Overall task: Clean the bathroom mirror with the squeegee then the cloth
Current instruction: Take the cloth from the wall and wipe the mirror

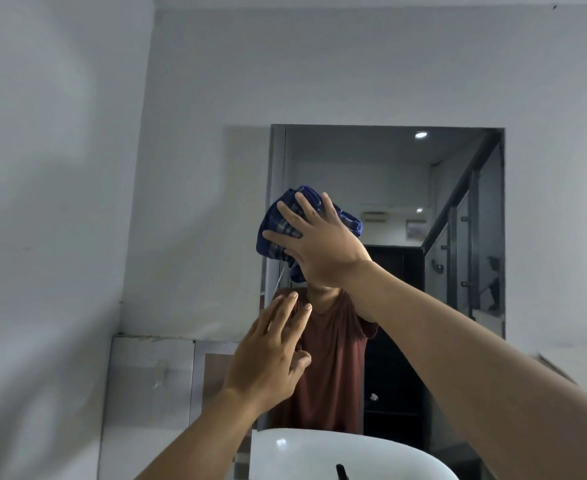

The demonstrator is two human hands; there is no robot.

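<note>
The bathroom mirror [406,188] hangs on the white wall ahead and reflects a person in a brown shirt. My right hand [319,244] presses a bunched blue checked cloth [278,226] flat against the mirror's left part, fingers spread over it. My left hand [271,355] hovers lower, near the mirror's left edge, fingers apart and holding nothing. No squeegee is in view.
A white basin [306,455] sits below the mirror with a dark tap tip [341,472] at the bottom edge. A white wall [60,202] closes in on the left. A pale panel [150,375] stands left of the mirror's lower part.
</note>
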